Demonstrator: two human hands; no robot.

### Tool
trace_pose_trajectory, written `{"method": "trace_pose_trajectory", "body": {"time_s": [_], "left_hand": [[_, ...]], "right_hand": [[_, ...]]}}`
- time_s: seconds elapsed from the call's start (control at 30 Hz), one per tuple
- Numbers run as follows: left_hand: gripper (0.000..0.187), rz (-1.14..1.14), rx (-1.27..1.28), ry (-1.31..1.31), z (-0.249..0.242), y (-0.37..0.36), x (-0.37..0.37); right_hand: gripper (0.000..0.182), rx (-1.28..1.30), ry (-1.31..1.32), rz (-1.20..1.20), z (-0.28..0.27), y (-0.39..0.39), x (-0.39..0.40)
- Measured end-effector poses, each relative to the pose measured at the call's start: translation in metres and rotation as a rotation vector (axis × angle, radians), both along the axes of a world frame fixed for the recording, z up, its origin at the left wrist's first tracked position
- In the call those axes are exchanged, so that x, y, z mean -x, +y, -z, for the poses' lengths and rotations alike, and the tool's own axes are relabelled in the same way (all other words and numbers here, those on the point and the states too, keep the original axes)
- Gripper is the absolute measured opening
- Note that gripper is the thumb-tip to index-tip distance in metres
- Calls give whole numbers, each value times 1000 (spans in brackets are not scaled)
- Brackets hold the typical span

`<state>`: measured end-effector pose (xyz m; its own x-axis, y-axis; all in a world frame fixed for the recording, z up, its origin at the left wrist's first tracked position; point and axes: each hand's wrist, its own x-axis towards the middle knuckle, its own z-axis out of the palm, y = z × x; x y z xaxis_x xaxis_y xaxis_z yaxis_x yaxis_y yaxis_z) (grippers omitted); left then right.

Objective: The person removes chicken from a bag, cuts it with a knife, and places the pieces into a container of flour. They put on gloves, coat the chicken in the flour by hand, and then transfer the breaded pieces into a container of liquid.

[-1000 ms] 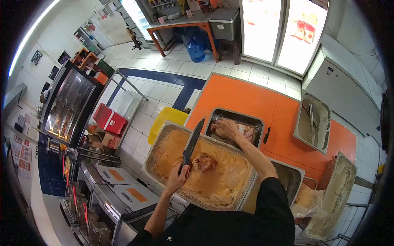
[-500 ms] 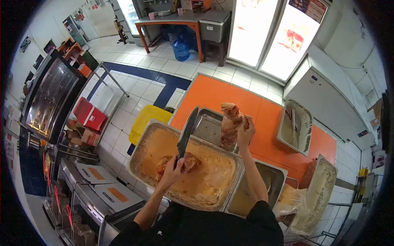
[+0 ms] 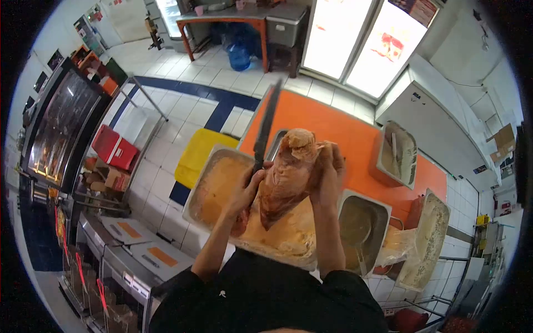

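Note:
My left hand [image 3: 248, 191] is closed round the handle of a long dark knife [image 3: 267, 122], its blade pointing up and away from me. Gripped by my right hand [image 3: 330, 180] is a raw, orange-tinted whole chicken [image 3: 286, 177], upright above a big metal pan [image 3: 190, 208]. Orange-yellow powdery coating [image 3: 280, 238] covers that pan's bottom. A second piece of raw meat [image 3: 240, 223] shows under my left wrist, mostly hidden. Behind the chicken, a smaller steel tray [image 3: 273, 145] is largely covered from view.
The pans stand along an orange table [image 3: 355, 141]. On the right are a pan of murky liquid with a ladle [image 3: 360, 236], a deep pan with a whisk [image 3: 395, 147] and a long floury tray [image 3: 427, 244]. A yellow container [image 3: 202, 155] sits beyond the left edge; fryers [image 3: 133, 238] stand left.
The chicken has come down and left, closer to me, over the big pan. My left hand has moved right and up with the knife, beside the chicken. The view has shifted slightly.

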<state>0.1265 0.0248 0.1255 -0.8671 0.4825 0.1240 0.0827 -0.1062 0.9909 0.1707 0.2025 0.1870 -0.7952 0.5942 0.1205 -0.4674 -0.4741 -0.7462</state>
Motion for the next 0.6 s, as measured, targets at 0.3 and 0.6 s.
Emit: {"method": "trace_pose_trajectory", "body": {"time_s": [0.3,0.6], "left_hand": [[44,-277,313,-376,40,-90,-72],[45,-357,408,-253,78,-105,-88]], "right_hand": [[22,296,-617,-187,160,-96,2],[73,-172,-780,-490,131,-142,-61]]}}
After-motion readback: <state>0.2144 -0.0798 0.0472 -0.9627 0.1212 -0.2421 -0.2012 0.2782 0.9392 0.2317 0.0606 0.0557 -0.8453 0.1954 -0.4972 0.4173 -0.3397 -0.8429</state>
